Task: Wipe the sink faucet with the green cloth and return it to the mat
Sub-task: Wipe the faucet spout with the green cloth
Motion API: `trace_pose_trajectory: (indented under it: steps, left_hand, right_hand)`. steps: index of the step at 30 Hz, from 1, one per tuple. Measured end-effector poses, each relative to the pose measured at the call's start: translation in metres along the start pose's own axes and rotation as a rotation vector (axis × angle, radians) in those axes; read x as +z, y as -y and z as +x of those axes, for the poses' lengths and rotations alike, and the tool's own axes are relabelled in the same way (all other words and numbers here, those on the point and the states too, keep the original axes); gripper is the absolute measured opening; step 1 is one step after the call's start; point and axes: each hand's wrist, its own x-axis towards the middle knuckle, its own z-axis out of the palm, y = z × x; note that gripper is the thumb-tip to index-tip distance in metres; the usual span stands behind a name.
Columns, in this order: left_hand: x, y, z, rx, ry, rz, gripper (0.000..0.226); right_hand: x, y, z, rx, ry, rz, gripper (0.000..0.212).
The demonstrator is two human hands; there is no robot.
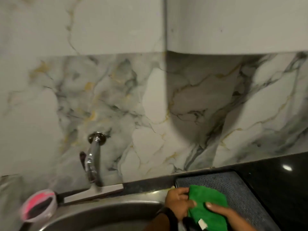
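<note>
Both hands hold the green cloth [208, 207] at the sink's right edge, partly over the dark mat [233, 185] on the black bench [283, 180]. The left hand [179, 203] pinches its left side with closed fingers; the right hand [223, 212] grips its lower right part, thumb on top. The chrome faucet [93, 159] stands on the marble wall, well apart to the left, above the steel sink [100, 212].
</note>
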Motion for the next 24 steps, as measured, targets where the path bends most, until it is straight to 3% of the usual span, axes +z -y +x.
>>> trace_pose_trajectory:
  steps: [2,4,7,10,12,15,20,24]
  left_hand:
    - [-0.044,-0.021,-0.040,0.085,-0.113,0.100,0.035]
    - [-0.093,-0.047,-0.076,0.226,-0.309,0.314,0.027]
    - [-0.175,-0.102,-0.120,0.455,-0.575,0.724,0.041]
    - [-0.254,-0.165,-0.157,0.772,-0.811,1.022,0.046]
    - [-0.296,-0.203,-0.164,0.892,-0.905,1.224,0.049]
    - [-0.346,-0.252,-0.156,1.015,-0.966,1.529,0.053]
    - [-0.391,-0.294,-0.103,1.176,-0.775,2.062,0.072]
    - [-0.409,-0.292,-0.067,1.362,-0.843,2.095,0.078]
  right_hand:
    - [0.058,-0.004,-0.008,-0.150,-0.057,-0.199,0.031]
    - [0.122,-0.006,-0.012,-0.369,-0.151,-0.359,0.028]
    - [0.211,-0.009,-0.004,-0.696,-0.160,-0.620,0.019]
    - [0.273,-0.002,0.021,-0.999,-0.186,-0.899,0.043]
    - [0.305,0.008,0.043,-1.126,-0.158,-1.115,0.061]
    - [0.346,0.017,0.080,-1.185,-0.115,-1.435,0.066]
    - [0.355,0.009,0.133,-1.255,-0.075,-1.652,0.058]
    - [0.347,0.002,0.159,-1.333,-0.094,-1.703,0.067]
